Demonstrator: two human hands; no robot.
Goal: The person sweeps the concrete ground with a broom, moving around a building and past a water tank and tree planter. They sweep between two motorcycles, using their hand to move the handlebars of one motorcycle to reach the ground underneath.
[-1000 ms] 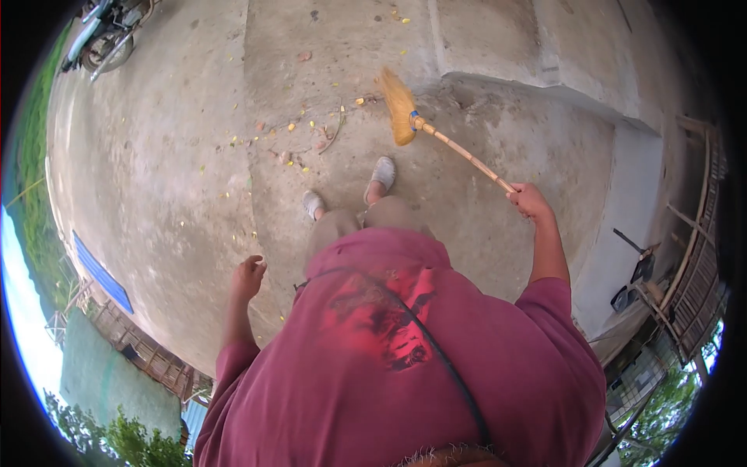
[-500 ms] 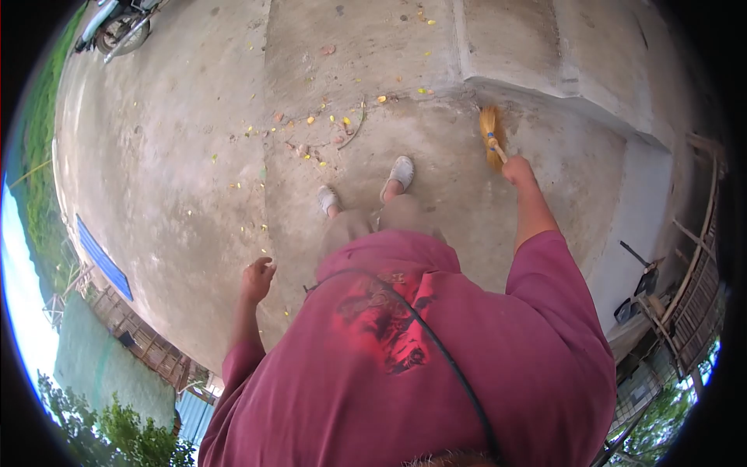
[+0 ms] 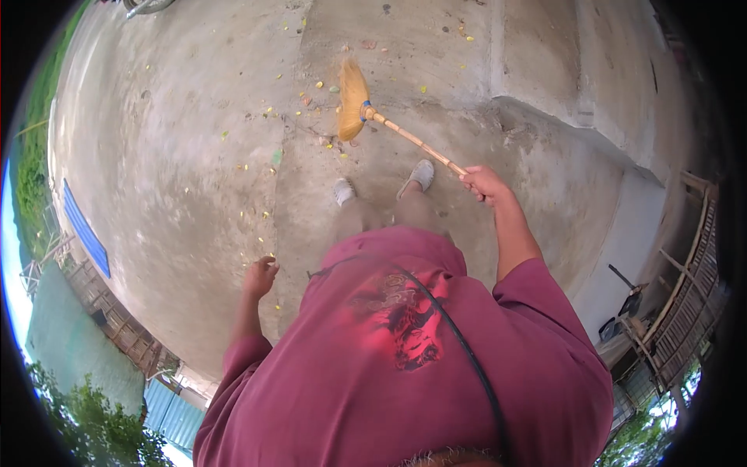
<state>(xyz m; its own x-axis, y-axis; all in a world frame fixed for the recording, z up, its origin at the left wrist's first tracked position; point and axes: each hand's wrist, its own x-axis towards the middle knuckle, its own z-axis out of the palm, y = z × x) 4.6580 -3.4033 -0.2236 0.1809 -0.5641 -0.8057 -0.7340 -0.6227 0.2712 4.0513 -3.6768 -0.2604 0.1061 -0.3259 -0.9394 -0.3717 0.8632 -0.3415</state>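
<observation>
Golden-bristled, cane-handled broom [image 3: 353, 103] is hanging out over grey concrete [image 3: 206, 167] among yellow leaves [image 3: 319, 84], our right hand [image 3: 485, 185] wrapping its handle end. We're keeping our left hand [image 3: 259, 278] half open, fingers loosely curling.

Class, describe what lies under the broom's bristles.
Concrete floor shows all around the bristles, with scattered leaves nearby, including a yellow leaf. The patch directly beneath is covered, so whether any leaves lie there cannot be seen.

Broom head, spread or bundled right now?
Spread. The broom head fans out wide from the blue binding, much broader than the handle gripped in the right hand.
</observation>
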